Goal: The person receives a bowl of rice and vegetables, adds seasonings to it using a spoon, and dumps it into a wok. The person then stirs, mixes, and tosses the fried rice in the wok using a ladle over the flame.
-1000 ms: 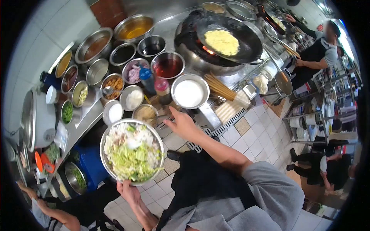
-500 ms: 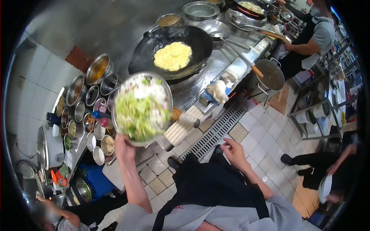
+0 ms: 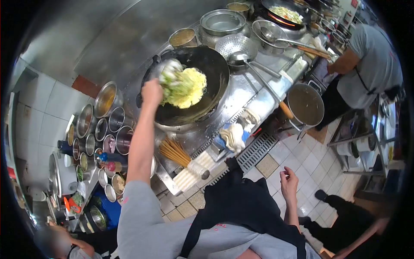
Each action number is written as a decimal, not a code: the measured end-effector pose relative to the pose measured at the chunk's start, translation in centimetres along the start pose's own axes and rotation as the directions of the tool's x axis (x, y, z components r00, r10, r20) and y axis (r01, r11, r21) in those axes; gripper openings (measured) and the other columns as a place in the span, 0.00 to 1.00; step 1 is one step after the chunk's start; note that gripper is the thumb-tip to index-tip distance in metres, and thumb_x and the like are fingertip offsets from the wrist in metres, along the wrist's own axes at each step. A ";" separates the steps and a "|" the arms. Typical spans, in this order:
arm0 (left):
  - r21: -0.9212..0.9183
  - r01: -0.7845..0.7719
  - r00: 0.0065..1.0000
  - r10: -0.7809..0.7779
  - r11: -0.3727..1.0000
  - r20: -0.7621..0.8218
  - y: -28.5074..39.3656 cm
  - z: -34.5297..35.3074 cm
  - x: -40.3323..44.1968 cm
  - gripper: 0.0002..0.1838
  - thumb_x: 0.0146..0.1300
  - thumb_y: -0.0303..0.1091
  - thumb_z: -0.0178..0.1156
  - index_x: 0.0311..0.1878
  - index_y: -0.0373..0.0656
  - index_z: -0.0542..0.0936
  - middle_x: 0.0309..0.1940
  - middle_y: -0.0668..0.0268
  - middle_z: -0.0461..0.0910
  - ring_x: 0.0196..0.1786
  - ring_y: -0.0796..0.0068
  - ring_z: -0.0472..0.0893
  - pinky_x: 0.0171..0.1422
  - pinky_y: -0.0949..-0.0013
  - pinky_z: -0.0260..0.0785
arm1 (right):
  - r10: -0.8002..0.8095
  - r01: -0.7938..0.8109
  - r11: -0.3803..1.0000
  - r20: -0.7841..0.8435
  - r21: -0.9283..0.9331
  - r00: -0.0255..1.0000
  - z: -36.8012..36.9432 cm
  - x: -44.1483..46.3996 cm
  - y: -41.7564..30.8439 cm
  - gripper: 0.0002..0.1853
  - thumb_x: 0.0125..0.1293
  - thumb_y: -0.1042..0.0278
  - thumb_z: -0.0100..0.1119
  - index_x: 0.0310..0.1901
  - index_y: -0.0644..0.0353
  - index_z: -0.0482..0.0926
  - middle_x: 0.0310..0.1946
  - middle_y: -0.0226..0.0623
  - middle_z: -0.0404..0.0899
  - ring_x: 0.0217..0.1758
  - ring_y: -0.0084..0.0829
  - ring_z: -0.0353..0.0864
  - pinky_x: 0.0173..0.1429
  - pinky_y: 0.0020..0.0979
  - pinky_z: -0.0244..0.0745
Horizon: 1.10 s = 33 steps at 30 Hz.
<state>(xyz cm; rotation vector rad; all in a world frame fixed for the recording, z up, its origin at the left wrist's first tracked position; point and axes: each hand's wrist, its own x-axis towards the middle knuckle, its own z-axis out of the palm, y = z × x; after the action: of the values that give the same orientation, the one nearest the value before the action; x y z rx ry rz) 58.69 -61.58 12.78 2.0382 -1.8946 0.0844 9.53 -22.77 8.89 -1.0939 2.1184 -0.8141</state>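
Note:
In the head view my left hand (image 3: 152, 93) grips a metal bowl (image 3: 159, 69), tilted steeply over the left side of a black wok (image 3: 217, 77). Chopped green and white vegetables (image 3: 176, 84) tumble from it, blurred by motion, onto a flat yellow egg sheet (image 3: 197, 88) in the wok. Most of the bowl is hidden behind the vegetables and my hand. My right hand (image 3: 290, 183) hangs low over the floor, its fingers loosely bent and apart, with nothing visible in it.
A bundle of wooden sticks (image 3: 176, 152) lies at the stove's front edge near a crumpled cloth (image 3: 233, 137). Right of the wok rest a perforated strainer (image 3: 236, 45) and a ladle (image 3: 238, 58). Several metal bowls (image 3: 106, 100) crowd the left. Co-workers stand nearby; a large pot (image 3: 305, 103) is right.
My left hand has carried the bowl forward over the wok and tipped it; vegetables now fall onto the egg. My right hand has shifted right. The co-worker at upper right has turned and bent over.

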 end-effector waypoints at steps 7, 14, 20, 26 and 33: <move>-0.007 0.051 0.999 -0.051 0.999 -0.019 1.3 -0.4 3.6 0.12 0.59 0.28 0.47 0.37 0.35 0.80 0.34 0.40 0.80 0.41 0.37 0.80 0.47 0.43 0.72 | -0.053 0.046 0.979 0.032 0.198 0.998 1.4 9.8 -3.1 0.18 0.67 0.64 0.58 0.54 0.68 0.76 0.35 0.34 0.79 0.29 0.19 0.76 0.31 0.22 0.73; 0.094 0.040 0.985 -0.023 0.995 -0.170 1.4 -4.1 3.5 0.07 0.59 0.28 0.50 0.34 0.35 0.75 0.35 0.40 0.77 0.37 0.39 0.80 0.43 0.43 0.72 | -0.555 0.473 0.727 -0.022 -0.497 0.831 3.9 23.7 -11.2 0.18 0.60 0.69 0.60 0.52 0.66 0.76 0.38 0.51 0.82 0.43 0.52 0.81 0.49 0.42 0.75; 0.183 0.077 0.930 -0.005 0.980 -0.366 4.3 -7.8 0.8 0.04 0.58 0.27 0.52 0.34 0.36 0.73 0.44 0.38 0.77 0.38 0.40 0.80 0.45 0.47 0.74 | -0.380 0.448 0.861 0.281 -0.240 0.881 3.3 30.9 -9.4 0.16 0.59 0.65 0.61 0.46 0.64 0.75 0.31 0.58 0.80 0.38 0.58 0.80 0.42 0.48 0.72; 0.139 0.063 0.889 0.008 0.988 -0.458 12.1 -8.7 -1.3 0.05 0.56 0.25 0.54 0.35 0.35 0.74 0.48 0.36 0.75 0.42 0.40 0.79 0.48 0.50 0.74 | -0.399 0.490 0.870 0.508 -0.052 0.763 -4.1 33.2 -16.6 0.25 0.60 0.73 0.61 0.61 0.57 0.72 0.19 0.44 0.70 0.23 0.33 0.71 0.33 0.32 0.69; -0.192 0.407 0.681 -0.437 0.893 -0.588 14.2 -12.3 -9.2 0.05 0.55 0.23 0.52 0.34 0.31 0.74 0.27 0.46 0.78 0.35 0.47 0.81 0.43 0.61 0.74 | -0.499 0.848 0.529 0.795 -0.036 0.345 -5.6 35.2 -30.4 0.38 0.58 0.81 0.57 0.72 0.50 0.59 0.22 0.52 0.72 0.23 0.42 0.70 0.35 0.29 0.70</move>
<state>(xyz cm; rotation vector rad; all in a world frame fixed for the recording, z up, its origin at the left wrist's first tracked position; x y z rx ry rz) 46.36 -49.67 24.79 2.0205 -0.9855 0.5213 3.19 -65.58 26.80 -2.2480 1.0721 -0.0856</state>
